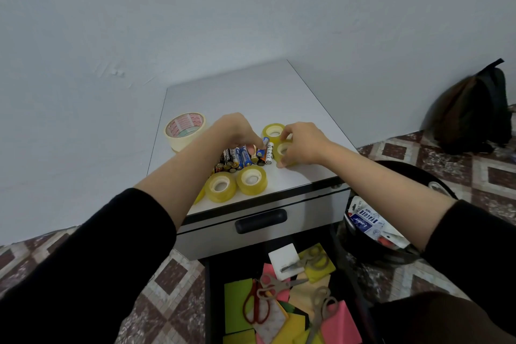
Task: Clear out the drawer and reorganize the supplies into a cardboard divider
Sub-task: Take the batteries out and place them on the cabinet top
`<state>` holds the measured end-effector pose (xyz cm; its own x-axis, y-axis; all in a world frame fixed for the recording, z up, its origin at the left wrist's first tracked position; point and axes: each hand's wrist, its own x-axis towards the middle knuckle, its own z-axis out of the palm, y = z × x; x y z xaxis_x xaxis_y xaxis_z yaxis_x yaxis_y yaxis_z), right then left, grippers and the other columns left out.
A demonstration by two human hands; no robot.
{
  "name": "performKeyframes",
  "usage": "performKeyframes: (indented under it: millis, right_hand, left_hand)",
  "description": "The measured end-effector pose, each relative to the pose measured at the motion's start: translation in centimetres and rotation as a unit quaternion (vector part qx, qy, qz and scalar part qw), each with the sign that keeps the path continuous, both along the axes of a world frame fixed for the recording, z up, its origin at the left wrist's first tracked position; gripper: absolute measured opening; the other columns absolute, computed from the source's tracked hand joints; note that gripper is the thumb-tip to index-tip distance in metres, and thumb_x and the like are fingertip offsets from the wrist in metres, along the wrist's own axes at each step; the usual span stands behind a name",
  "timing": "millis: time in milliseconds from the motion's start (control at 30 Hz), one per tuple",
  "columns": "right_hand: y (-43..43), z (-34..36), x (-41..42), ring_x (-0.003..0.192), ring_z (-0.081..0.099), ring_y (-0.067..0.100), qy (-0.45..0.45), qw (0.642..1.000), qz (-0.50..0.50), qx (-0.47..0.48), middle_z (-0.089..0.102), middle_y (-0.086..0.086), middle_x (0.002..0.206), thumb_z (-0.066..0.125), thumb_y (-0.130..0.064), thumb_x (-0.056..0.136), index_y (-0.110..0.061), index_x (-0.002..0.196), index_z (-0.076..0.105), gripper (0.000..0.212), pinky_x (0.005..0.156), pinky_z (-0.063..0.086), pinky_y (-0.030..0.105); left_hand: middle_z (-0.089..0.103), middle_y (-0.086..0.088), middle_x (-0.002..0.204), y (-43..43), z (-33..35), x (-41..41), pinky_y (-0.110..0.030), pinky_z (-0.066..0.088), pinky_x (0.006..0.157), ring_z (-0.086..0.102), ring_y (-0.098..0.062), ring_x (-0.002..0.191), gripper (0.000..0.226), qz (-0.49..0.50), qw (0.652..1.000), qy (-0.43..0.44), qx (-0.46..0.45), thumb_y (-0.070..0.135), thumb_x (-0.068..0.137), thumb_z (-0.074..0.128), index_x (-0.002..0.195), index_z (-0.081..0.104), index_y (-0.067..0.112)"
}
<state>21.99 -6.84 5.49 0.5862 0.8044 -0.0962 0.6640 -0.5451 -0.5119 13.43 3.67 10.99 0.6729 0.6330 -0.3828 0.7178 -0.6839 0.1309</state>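
Lining up batteries [242,156] on the bench [293,109]: your left hand [237,130] pinches one, right hand [301,142] closes around a tape roll [283,149] as a stop. Open drawer [282,296] below holds scissors and sticky notes; no divider visible.

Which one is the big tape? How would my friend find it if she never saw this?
Start at the white cabinet top against the wall, where the two hands are sorting batteries. Look to its far left edge, beyond the left hand. The big tape roll lies there alone: wide, cream-coloured, with red print inside its core, unlike the small shiny yellow tape rolls clustered near the batteries.
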Motion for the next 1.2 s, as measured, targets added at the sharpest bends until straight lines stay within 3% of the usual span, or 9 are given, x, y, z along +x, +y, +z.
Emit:
performKeyframes:
  millis: [167,300,500,633,800,867,967,1100,1200]
  right_hand:
    - [0.0,-0.1,0.0,0.116,0.049,0.023,0.011,1.000,0.000,0.008,0.055,0.008,0.126,0.082,-0.027,0.069,-0.011,0.126,0.054,0.065,0.082,0.038,0.025]
    - [-0.1,-0.2,0.1,0.116,0.048,0.023,0.024,1.000,-0.007,0.018,0.053,0.008,0.125,0.082,-0.025,0.069,-0.010,0.127,0.052,0.067,0.081,0.037,0.025]
    - [-0.5,-0.1,0.0,0.112,0.049,0.023,0.046,0.998,-0.015,0.027,0.053,0.009,0.124,0.082,-0.025,0.069,-0.011,0.126,0.050,0.068,0.079,0.037,0.025]
    - [-1.2,0.3,-0.5,0.111,0.050,0.024,0.054,0.998,-0.025,0.029,0.052,0.010,0.126,0.081,-0.025,0.070,-0.011,0.129,0.045,0.071,0.078,0.038,0.027]
    - [-3.3,1.1,-1.6,0.120,0.047,0.027,0.042,0.997,-0.039,0.045,0.047,0.012,0.134,0.079,-0.022,0.074,-0.011,0.136,0.039,0.074,0.090,0.040,0.033]
    - [-4.3,1.0,-2.2,0.114,0.051,0.026,0.029,0.996,-0.058,0.068,0.053,0.010,0.125,0.075,-0.020,0.077,-0.010,0.127,0.049,0.058,0.085,0.041,0.032]
    - [-6.2,0.2,-3.6,0.086,0.059,0.023,-0.004,0.982,-0.088,0.169,0.061,0.004,0.086,0.061,-0.012,0.084,-0.010,0.087,0.063,0.004,0.068,0.039,0.024]
    - [-8.8,-2.6,-6.7,0.062,0.051,0.006,0.062,0.976,-0.056,0.199,0.059,-0.004,0.069,0.061,-0.004,0.083,-0.009,0.074,0.064,0.011,0.058,0.037,0.012]
    - [-10.3,-6.0,-8.9,0.062,0.051,0.009,0.074,0.982,-0.043,0.167,0.060,-0.002,0.067,0.061,-0.003,0.082,-0.004,0.076,0.068,0.009,0.051,0.035,0.010]
  left_hand:
    - [0.039,-0.001,0.055,0.3,-0.5,-0.1,-0.021,0.029,0.048,0.032,-0.013,0.050,0.037,0.022,0.999,-0.008,-0.021,0.033,0.088,0.061,0.056,0.057,0.014]
    - [0.044,0.010,0.028,1.1,-0.5,-0.4,-0.021,0.031,0.046,0.037,-0.011,0.048,0.035,0.070,0.994,-0.087,-0.020,0.029,0.089,0.059,0.058,0.057,0.012]
    - [0.052,0.003,0.063,2.1,-0.4,-1.4,-0.021,0.033,0.046,0.042,-0.011,0.051,0.026,0.102,0.979,-0.176,-0.021,0.022,0.089,0.056,0.065,0.061,0.014]
    - [0.054,0.003,0.067,1.3,-0.5,-2.8,-0.022,0.039,0.055,0.047,-0.012,0.062,0.020,0.094,0.965,-0.241,-0.038,0.019,0.089,0.056,0.076,0.068,0.009]
    - [0.055,0.000,0.064,-0.7,-0.6,-5.5,-0.023,0.041,0.056,0.050,-0.017,0.065,0.018,0.117,0.944,-0.305,-0.045,0.018,0.087,0.059,0.086,0.071,0.005]
    - [0.055,-0.004,0.065,-2.0,-0.9,-6.8,-0.023,0.041,0.056,0.050,-0.018,0.067,0.015,0.126,0.935,-0.327,-0.058,0.017,0.085,0.061,0.080,0.070,0.006]
    - [0.054,0.001,0.060,-4.6,-1.9,-9.2,-0.019,0.037,0.051,0.045,-0.009,0.055,0.019,0.113,0.919,-0.361,-0.108,0.017,0.083,0.064,0.065,0.064,0.015]
    - [0.053,0.007,0.053,-8.2,-5.3,-12.1,-0.008,0.032,0.042,0.045,0.000,0.044,0.014,0.086,0.903,-0.378,-0.184,0.014,0.084,0.065,0.072,0.069,0.008]
    - [0.053,0.010,0.046,-10.5,-9.3,-14.0,-0.010,0.035,0.045,0.045,0.000,0.040,0.010,0.092,0.902,-0.353,-0.230,0.012,0.084,0.066,0.075,0.068,0.007]
